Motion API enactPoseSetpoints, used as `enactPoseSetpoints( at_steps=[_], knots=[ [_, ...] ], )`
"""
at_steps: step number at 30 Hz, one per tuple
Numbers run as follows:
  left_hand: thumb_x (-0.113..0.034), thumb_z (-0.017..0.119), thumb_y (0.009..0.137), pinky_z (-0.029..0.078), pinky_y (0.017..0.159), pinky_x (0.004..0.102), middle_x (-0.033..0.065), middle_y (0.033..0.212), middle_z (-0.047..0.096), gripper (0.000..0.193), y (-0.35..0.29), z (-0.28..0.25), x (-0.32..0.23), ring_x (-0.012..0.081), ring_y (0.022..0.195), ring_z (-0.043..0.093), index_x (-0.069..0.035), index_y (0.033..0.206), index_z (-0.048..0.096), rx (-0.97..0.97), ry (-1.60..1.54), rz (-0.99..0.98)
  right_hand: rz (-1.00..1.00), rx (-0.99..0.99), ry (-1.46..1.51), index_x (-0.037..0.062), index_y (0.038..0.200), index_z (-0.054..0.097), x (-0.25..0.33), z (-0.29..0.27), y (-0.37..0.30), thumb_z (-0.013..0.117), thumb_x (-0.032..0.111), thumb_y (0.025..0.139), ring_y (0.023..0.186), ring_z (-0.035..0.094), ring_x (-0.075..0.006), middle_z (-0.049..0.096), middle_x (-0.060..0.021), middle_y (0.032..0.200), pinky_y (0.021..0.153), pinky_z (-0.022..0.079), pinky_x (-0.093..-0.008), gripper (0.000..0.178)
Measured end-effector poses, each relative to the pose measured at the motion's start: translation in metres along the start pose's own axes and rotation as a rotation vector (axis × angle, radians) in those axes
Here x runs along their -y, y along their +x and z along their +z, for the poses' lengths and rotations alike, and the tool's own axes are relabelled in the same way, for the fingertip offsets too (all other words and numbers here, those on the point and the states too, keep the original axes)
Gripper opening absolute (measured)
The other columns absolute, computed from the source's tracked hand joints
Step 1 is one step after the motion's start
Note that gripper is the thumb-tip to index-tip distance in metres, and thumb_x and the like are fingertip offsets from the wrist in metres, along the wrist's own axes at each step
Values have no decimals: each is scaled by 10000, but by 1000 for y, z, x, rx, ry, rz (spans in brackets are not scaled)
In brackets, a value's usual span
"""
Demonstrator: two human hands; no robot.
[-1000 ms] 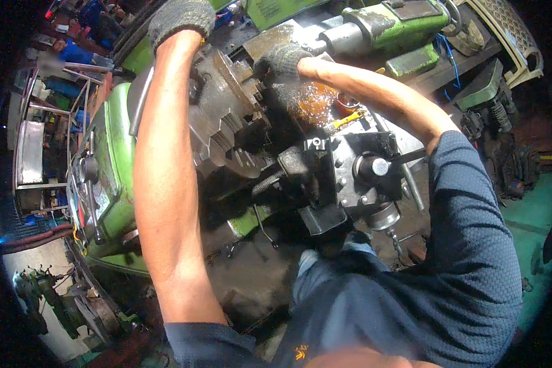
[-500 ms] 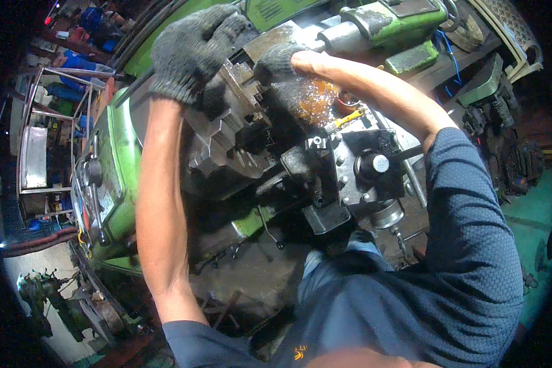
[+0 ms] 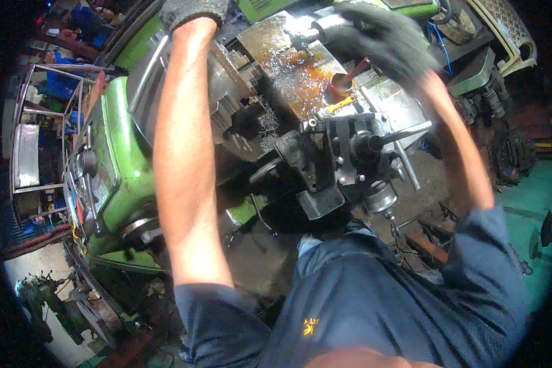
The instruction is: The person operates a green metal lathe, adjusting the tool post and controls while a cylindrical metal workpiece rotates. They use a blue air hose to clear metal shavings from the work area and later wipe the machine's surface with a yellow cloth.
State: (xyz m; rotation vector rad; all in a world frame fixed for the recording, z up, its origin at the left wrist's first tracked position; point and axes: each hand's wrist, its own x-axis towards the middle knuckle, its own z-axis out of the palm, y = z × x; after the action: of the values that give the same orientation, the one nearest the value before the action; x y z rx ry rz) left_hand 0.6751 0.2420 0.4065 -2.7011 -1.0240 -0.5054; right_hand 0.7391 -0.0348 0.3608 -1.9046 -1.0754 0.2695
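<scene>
My left hand (image 3: pixel 196 11), in a dark grey knit glove, is at the top edge above the lathe's chuck (image 3: pixel 221 80); its fingers are cut off from view. My right hand (image 3: pixel 389 46), gloved too, is smeared by motion over the tailstock's metal barrel (image 3: pixel 332 29). Whether it grips anything does not show. Between chuck and tailstock lies a flat metal plate (image 3: pixel 270 43), wet with brown oily liquid and dotted with shiny chips. Near my right hand are a small round cup (image 3: pixel 340 84) with a reddish stick in it and a yellow-handled tool (image 3: pixel 340 105).
The tool post (image 3: pixel 362 147) with its lever (image 3: pixel 405 133) stands nearer my body. Green lathe housing (image 3: pixel 126 135) with control levers (image 3: pixel 87 165) is at left. A metal frame rack (image 3: pixel 34 153) stands beyond it. A blue cord (image 3: pixel 441 49) hangs at the right.
My right hand has moved from beside the chuck rightward to the tailstock, uncovering the wet plate. My left hand has shifted up, partly out of view. The tool post's lever now shows.
</scene>
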Motion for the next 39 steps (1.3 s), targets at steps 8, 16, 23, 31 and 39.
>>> enactPoseSetpoints(
  at_steps=[8,16,23,31,39],
  knots=[
    [-241,491,895,504,893,551,226,1135,671,304,4,26,25,421,1068,641,-99,1100,664,-94,14,209,499,-573,-387,-10,1146,699,29,-44,-238,677,44,892,1015,685,-209,737,-122,1064,919,519,-323,261],
    [-245,494,912,513,913,510,194,1166,668,311,-7,28,29,405,1076,641,-144,1161,651,-140,-93,309,-9,-317,-264,65,1154,712,30,18,-83,712,176,902,861,695,-152,747,-97,1025,767,541,-301,275],
    [-193,460,933,531,812,514,209,963,720,269,-42,-18,4,383,938,701,-65,1016,681,-119,-112,303,-349,201,-757,195,1135,695,-78,118,94,739,342,825,964,665,-354,697,-113,1024,821,518,-488,347],
    [-216,458,945,529,763,524,212,952,712,241,-31,4,14,384,885,702,-97,1001,660,-67,-34,326,-600,382,-727,146,1028,734,-103,186,157,707,338,804,864,681,-406,701,-188,881,767,532,-503,296],
    [-156,498,901,547,835,504,248,1004,710,256,-6,3,6,389,981,700,-36,986,708,-10,-80,90,-534,439,-564,109,1023,682,-129,197,151,678,288,808,880,673,-436,692,-211,906,757,530,-510,279]
  ],
)
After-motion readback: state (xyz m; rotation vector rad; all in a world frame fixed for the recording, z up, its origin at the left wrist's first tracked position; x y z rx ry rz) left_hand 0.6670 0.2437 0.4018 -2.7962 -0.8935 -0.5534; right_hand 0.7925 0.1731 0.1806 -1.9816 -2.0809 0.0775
